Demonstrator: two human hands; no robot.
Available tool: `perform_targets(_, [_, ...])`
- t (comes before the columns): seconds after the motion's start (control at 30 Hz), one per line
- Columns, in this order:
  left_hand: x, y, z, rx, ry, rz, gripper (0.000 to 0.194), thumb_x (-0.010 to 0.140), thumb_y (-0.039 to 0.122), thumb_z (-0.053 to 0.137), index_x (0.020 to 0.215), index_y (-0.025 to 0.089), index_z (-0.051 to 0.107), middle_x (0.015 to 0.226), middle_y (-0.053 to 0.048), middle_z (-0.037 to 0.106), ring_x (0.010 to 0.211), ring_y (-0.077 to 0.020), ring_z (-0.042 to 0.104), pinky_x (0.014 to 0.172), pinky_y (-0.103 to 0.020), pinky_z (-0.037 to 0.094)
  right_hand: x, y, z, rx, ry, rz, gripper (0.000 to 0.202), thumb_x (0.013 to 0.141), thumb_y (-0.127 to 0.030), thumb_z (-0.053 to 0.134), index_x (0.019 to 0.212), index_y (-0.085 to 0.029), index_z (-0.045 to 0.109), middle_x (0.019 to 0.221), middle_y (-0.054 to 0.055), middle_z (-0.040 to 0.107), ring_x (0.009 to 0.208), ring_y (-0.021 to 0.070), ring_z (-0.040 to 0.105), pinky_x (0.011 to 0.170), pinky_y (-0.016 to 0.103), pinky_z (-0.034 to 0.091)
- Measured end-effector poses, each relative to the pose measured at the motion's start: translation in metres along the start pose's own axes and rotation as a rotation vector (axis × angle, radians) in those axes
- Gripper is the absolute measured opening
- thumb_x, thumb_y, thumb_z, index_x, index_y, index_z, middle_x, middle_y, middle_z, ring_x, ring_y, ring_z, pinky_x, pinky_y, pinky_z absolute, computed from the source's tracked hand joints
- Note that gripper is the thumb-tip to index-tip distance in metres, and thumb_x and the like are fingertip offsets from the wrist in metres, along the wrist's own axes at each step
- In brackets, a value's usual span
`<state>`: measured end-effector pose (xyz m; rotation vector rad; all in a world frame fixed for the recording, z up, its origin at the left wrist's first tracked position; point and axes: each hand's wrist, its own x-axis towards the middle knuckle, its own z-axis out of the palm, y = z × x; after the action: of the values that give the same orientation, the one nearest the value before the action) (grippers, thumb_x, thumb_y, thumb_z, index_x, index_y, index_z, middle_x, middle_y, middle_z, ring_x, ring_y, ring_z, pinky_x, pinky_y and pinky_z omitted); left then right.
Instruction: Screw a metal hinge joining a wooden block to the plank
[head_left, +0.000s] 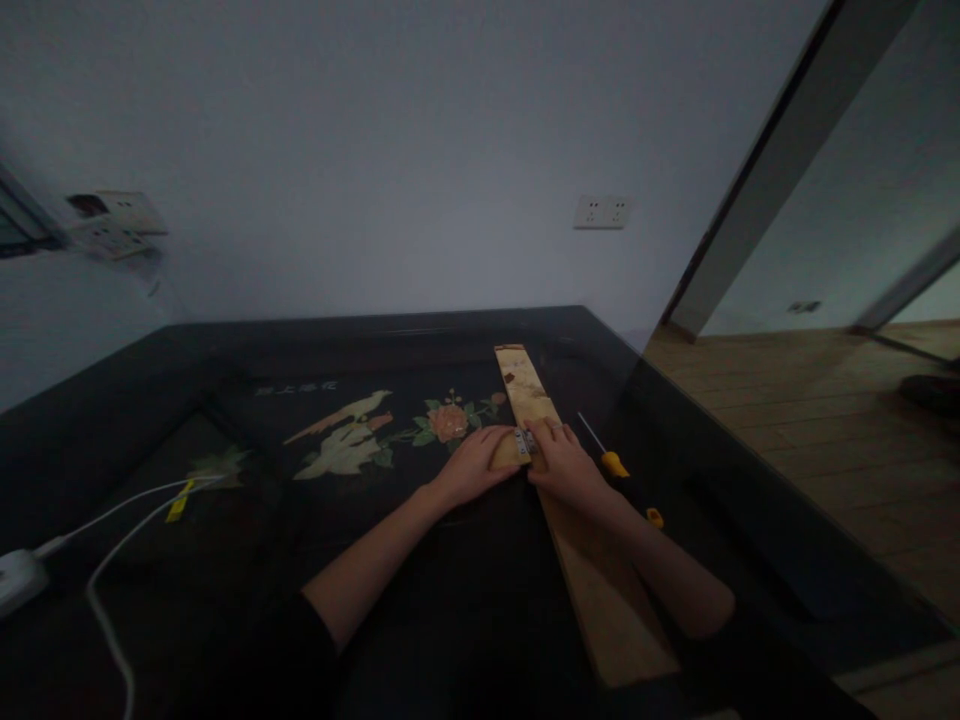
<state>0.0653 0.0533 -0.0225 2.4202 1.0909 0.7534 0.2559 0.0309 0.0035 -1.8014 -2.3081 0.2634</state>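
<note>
A long wooden board (592, 590) lies lengthwise on the dark table, with a dark knot and rough marks near its far end. My left hand (476, 465) is closed round a short wooden block (511, 453) at the board's left edge. A small metal hinge (523, 441) sits where block and board meet, partly covered by my fingers. My right hand (564, 468) grips the board beside the hinge, thumb toward the left hand. To its right lies a screwdriver (615, 463) with a yellow and black handle, its shaft pointing away from me.
The black glossy table (450, 620) bears a painted bird and flowers. White cables (112, 535) with a yellow tag (178, 502) run from a white plug or adapter (21, 582) at the left. A wall socket (601, 212) is behind the table; wooden floor (739, 420) is at right.
</note>
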Motion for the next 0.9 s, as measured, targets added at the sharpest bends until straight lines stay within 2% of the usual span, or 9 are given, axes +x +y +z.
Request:
perform_targets(0.13, [-0.002, 0.000, -0.003, -0.002, 0.019, -0.003, 0.055, 0.082, 0.038, 0.061, 0.130, 0.017, 0.044, 0.131, -0.011, 0.053, 0.121, -0.0232, 0.050, 0.104, -0.039, 0.040, 0.000, -0.008, -0.005, -0.019, -0.003, 0.009, 0.075, 0.071, -0.026, 0.062, 0.140, -0.020, 0.036, 0.141, 0.017, 0.039, 0.130, 0.0338, 0.035, 0.103, 0.046, 0.032])
perform_targets(0.33, [-0.016, -0.001, -0.018, 0.022, 0.027, -0.027, 0.063, 0.079, 0.037, 0.065, 0.133, 0.016, 0.041, 0.131, -0.014, 0.054, 0.119, -0.0271, 0.052, 0.102, -0.043, 0.040, -0.005, -0.030, -0.009, -0.027, -0.032, -0.006, 0.071, 0.072, -0.027, 0.060, 0.139, -0.019, 0.038, 0.138, 0.017, 0.041, 0.127, 0.0309, 0.039, 0.101, 0.043, 0.034])
perform_targets(0.47, [-0.038, -0.004, -0.029, 0.038, 0.025, -0.039, 0.062, 0.079, 0.038, 0.064, 0.133, 0.017, 0.042, 0.133, -0.014, 0.053, 0.122, -0.0280, 0.049, 0.103, -0.044, 0.038, -0.013, -0.052, -0.009, -0.027, -0.058, -0.015, 0.070, 0.072, -0.029, 0.060, 0.138, -0.019, 0.038, 0.137, 0.016, 0.042, 0.124, 0.0298, 0.041, 0.099, 0.042, 0.036])
perform_targets(0.67, [-0.077, -0.004, -0.045, 0.127, 0.021, -0.058, 0.060, 0.080, 0.040, 0.063, 0.133, 0.020, 0.042, 0.131, -0.012, 0.055, 0.119, -0.0273, 0.051, 0.100, -0.045, 0.040, -0.028, -0.086, -0.002, -0.040, -0.089, 0.013, 0.068, 0.073, -0.030, 0.062, 0.137, -0.023, 0.040, 0.145, 0.014, 0.034, 0.126, 0.0354, 0.037, 0.094, 0.046, 0.041])
perform_targets(0.9, [-0.107, 0.001, -0.057, 0.142, -0.005, -0.068, 0.060, 0.081, 0.038, 0.064, 0.133, 0.021, 0.040, 0.133, -0.011, 0.053, 0.121, -0.0261, 0.049, 0.101, -0.044, 0.039, -0.045, -0.112, -0.002, -0.065, -0.124, 0.011, 0.067, 0.073, -0.030, 0.063, 0.136, -0.020, 0.040, 0.149, 0.017, 0.030, 0.128, 0.0385, 0.036, 0.093, 0.049, 0.043])
